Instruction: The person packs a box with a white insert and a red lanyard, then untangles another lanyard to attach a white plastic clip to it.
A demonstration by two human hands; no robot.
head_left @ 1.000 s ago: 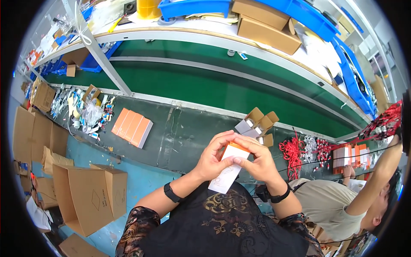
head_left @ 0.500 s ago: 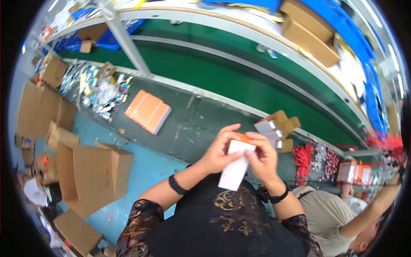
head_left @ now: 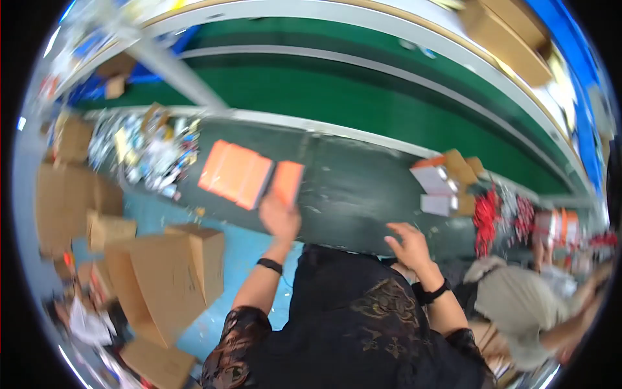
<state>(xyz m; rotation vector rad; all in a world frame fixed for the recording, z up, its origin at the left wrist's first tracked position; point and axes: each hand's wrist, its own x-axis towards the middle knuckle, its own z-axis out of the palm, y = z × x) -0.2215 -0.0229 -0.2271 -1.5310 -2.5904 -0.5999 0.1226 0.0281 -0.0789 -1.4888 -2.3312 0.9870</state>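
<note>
On the bench [head_left: 356,188], at left: left hand [head_left: 280,219] is gripping one orange box [head_left: 289,176] just right of the orange-box row [head_left: 236,174]; right hand [head_left: 409,248], earlier sharing that hold, is hanging open.

"What's the floor [head_left: 253,243] like?"
"Blue, alongside a long, dark workbench [head_left: 356,188]."
"And behind that?"
"A green surface [head_left: 291,91], split lengthwise by a pale rail [head_left: 278,50], with a slanting metal post [head_left: 172,69] at left."
"Any lights?"
"A bright strip [head_left: 52,40] shines at the upper left."
</note>
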